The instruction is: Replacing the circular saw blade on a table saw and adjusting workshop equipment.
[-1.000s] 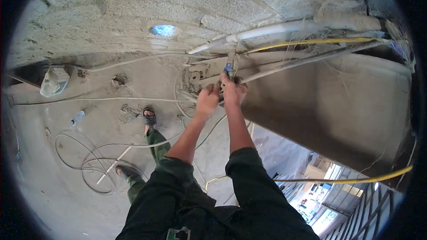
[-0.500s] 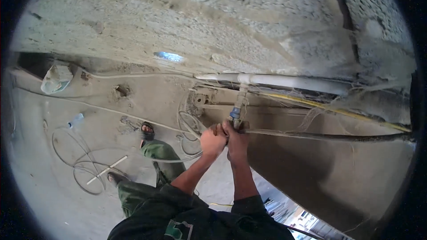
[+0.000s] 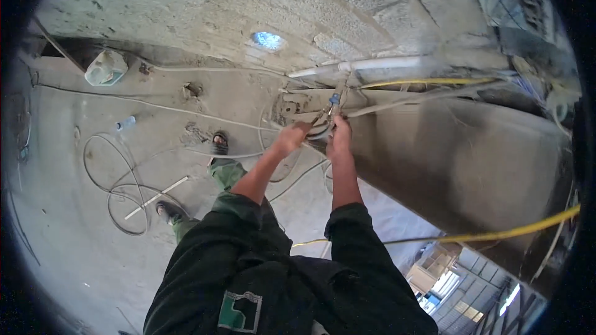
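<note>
Both hands are up at a junction of cables on the concrete beam, right of the scene's middle; left hand [image 3: 292, 138] closed around a bundle of grey wires [image 3: 318, 131], right hand [image 3: 339, 136] closed just beside it, touching the same bundle, a small blue-handled tool or fitting [image 3: 334, 98] sticking up above the fingers; what exactly it is, too small to tell. The grip of each hand reads as clamped on the wires, fingers curled shut. White conduit pipe [image 3: 372, 64] runs along the beam just above; yellow cable [image 3: 428, 80] leads off to the right beside it.

Handling, as a judgement: the wires look thin, light, springy rather than limp; likely stiff enough to hold a bend, slippery in the sheath; best held close to the junction, where both hands are, not out on the loose run.

Below: concrete floor [image 3: 74, 242] with cable loops [image 3: 118, 186], a white stick [image 3: 156, 197], a plastic bottle [image 3: 125, 124], a pale jug [image 3: 105, 68] at far left.
</note>
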